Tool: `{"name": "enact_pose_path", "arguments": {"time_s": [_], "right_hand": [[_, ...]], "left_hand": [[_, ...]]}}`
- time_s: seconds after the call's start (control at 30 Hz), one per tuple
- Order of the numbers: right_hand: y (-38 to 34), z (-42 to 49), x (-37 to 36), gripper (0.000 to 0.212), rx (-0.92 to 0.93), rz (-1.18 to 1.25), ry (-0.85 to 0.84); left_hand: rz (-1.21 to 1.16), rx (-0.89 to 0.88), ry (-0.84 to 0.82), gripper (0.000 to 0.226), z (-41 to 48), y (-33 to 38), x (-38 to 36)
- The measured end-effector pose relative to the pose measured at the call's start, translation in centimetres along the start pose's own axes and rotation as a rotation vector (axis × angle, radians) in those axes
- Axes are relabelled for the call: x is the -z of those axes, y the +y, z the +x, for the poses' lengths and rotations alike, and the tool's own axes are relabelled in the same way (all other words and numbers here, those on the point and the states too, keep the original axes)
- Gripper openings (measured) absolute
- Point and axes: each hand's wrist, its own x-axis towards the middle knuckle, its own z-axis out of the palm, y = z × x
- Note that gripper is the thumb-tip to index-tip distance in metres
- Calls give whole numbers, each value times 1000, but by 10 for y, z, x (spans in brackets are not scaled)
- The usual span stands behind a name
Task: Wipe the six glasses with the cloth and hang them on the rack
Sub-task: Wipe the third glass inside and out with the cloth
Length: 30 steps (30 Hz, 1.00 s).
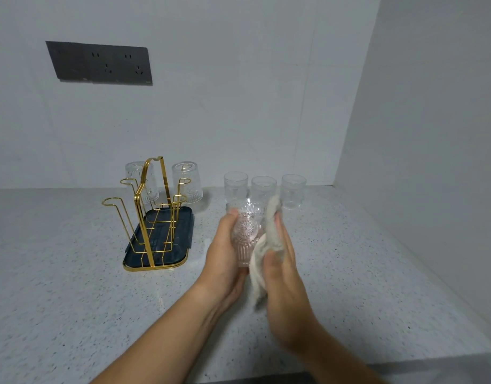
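glass (245,234) held above counter (72,300), long axis running roughly away from person. left hand (225,256) wrapped round its left side; right hand (283,278) pins cloth (259,261) under thumb against right side. rack (153,217) lies left of glass, near pegs free; left hand nearer.

Six glasses (244,236), one cloth (259,261), one rack (183,220), one socket panel (100,63).
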Motion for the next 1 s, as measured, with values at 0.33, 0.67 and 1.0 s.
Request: {"name": "enact_pose_path", "arguments": {"time_s": [0.33,0.67,1.0], "right_hand": [[-7,20,17,57,-176,193,5],[16,-23,-3,74,-34,-100,-17],[1,10,1,62,27,-37,50]], "left_hand": [[121,-112,-34,45,-3,-9,1],[19,-184,84,46,6,4,4],[-28,-26,-15,58,0,5,-8]]}}
